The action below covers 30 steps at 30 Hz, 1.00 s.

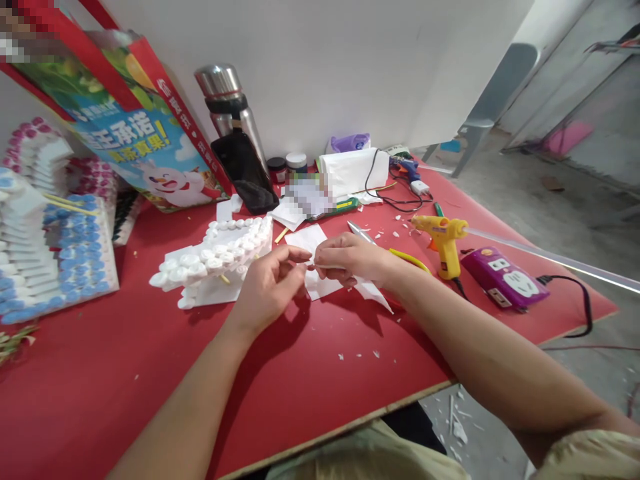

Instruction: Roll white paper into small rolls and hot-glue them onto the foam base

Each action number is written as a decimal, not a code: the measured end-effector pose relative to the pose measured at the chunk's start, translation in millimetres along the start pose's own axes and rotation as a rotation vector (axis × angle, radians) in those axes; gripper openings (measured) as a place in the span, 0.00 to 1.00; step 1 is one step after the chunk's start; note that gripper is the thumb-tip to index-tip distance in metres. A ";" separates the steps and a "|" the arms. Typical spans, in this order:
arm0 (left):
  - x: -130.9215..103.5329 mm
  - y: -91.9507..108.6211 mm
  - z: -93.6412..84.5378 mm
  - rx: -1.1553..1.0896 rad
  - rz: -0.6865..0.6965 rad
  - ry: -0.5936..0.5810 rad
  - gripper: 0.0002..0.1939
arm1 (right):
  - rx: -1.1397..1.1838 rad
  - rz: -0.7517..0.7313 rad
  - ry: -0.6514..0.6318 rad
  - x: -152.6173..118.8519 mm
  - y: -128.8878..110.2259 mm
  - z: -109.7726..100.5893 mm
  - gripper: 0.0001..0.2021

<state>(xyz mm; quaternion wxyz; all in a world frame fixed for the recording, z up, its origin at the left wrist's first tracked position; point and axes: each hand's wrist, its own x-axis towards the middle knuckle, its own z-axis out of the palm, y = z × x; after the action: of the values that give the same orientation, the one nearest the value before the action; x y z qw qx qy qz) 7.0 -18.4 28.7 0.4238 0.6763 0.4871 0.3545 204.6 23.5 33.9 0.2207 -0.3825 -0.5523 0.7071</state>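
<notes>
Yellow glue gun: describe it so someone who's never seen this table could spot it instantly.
On the red table, go right, past the right hand, to the purple power strip. The yellow hot-glue gun sits just left of it. Its pistol shape and the long translucent stick jutting from its back set it apart from the curved yellow handle nearby.

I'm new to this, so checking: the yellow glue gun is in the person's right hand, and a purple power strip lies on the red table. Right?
Not quite: in the head view, the yellow glue gun is on the red table, not in the right hand. The purple power strip does lie there.
</notes>
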 end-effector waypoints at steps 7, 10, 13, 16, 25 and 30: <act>2.0 -3.9 -2.9 -0.463 -0.272 -0.343 0.13 | -0.260 -0.089 -0.084 -8.2 -6.3 -0.4 0.11; -0.3 0.1 -2.0 -0.370 -0.248 -0.345 0.13 | -0.270 -0.096 -0.080 -7.4 -4.5 -0.6 0.12; -2.1 3.8 -2.3 -0.232 -0.202 -0.331 0.13 | -0.276 -0.103 -0.049 -6.2 -2.4 0.7 0.13; -1.6 3.3 -1.6 0.057 -0.049 -0.253 0.14 | -0.234 -0.072 0.030 -4.3 -1.1 4.6 0.12; 1.1 -0.2 7.8 0.193 0.070 -0.048 0.13 | -0.110 -0.098 0.098 -2.0 -1.0 8.8 0.10; 6.6 1.3 2.3 -0.655 -0.495 -0.385 0.24 | -0.413 -0.387 0.102 -8.4 -3.0 3.0 0.11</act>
<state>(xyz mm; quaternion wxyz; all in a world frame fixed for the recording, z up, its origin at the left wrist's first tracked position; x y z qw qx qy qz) 11.3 -12.8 29.5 0.7705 0.4233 0.4084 0.2457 207.0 16.4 39.6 0.2964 -0.3418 -0.7357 0.5041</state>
